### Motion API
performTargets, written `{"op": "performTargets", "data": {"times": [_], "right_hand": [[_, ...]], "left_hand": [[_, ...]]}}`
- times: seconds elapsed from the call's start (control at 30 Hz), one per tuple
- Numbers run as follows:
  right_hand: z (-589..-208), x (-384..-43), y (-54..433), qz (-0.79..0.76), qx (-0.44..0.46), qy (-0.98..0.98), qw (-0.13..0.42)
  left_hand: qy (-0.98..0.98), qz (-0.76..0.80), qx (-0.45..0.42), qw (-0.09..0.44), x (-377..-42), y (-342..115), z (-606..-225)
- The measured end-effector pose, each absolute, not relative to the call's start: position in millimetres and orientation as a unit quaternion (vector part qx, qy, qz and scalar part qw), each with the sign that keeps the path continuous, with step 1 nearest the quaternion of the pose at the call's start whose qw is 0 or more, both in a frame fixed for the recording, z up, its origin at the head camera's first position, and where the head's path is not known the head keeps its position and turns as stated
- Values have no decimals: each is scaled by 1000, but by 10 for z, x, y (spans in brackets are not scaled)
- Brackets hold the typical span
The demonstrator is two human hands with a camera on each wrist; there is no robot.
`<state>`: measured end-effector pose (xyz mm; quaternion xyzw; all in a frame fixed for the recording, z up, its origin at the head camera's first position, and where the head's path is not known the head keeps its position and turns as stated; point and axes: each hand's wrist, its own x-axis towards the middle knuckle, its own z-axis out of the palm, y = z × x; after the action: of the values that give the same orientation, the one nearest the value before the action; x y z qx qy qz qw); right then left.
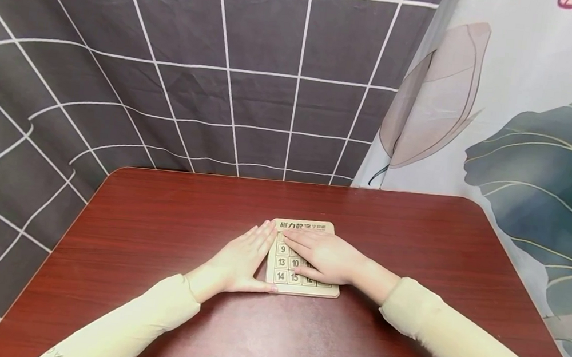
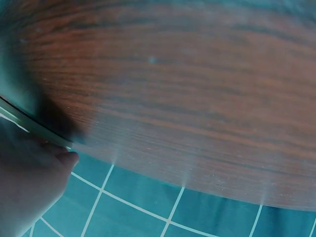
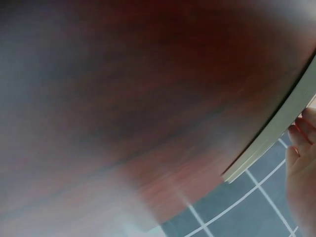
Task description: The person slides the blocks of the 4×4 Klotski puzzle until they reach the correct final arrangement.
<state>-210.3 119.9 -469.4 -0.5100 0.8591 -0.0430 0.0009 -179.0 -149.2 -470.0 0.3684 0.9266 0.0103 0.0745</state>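
Note:
A cream sliding number puzzle with dark Chinese print along its top lies flat on the table. Visible tiles include 9, 13, 10, 14, 15 and 12; others are covered. Against the puzzle's left side rests my left hand, its fingers extended toward the top left corner and its thumb at the lower left. My right hand lies over the tiles from the right, fingers stretched across the upper rows. The right wrist view catches the puzzle's side edge beside the fingers; the left wrist view has part of my left hand.
The dark red wood-grain table has rounded far corners. Behind it and at the left hangs a dark grey curtain with a white grid. A pale leaf-patterned curtain hangs at the right.

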Motion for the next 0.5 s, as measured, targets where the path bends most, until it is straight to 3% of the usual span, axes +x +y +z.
{"op": "performTargets", "data": {"times": [0.5], "right_hand": [[-4678,-2058,1424,-47,-491,870,3]], "left_hand": [[926,14,370,72,-1811,-1498,-4780]]}}
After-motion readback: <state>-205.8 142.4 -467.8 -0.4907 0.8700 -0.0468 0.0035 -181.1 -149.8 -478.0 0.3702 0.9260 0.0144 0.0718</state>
